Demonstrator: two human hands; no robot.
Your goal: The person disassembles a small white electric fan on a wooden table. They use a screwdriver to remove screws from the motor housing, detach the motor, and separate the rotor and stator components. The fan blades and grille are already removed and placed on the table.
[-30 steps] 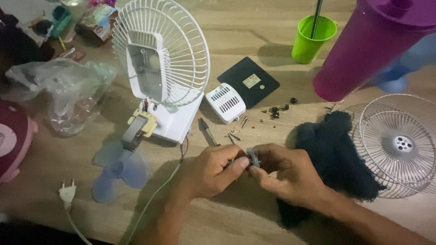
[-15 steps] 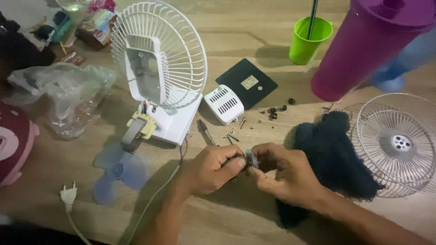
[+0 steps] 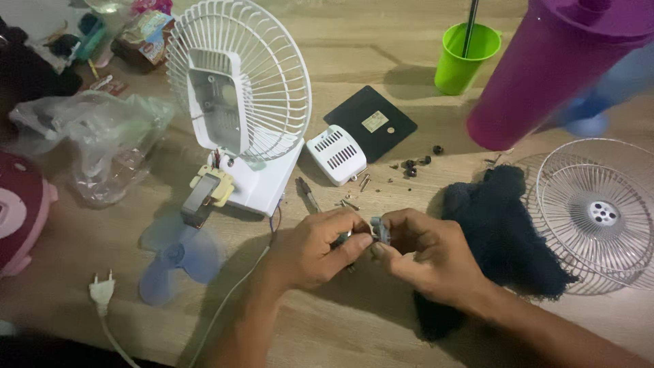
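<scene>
Just in front of the white fan (image 3: 238, 116), my left hand (image 3: 320, 249) and right hand (image 3: 426, 255) both pinch a small grey part (image 3: 380, 230).

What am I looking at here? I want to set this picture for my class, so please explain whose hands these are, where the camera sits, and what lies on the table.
The camera is worn on a person's head and looks down at their own two bare hands over a wooden table. The left hand and right hand together pinch a small grey part. On the table lie a taken-apart white fan, its blue blade, a loose wire grille, a dark cloth, small screws, a green cup, a purple jug and a plug.
</scene>
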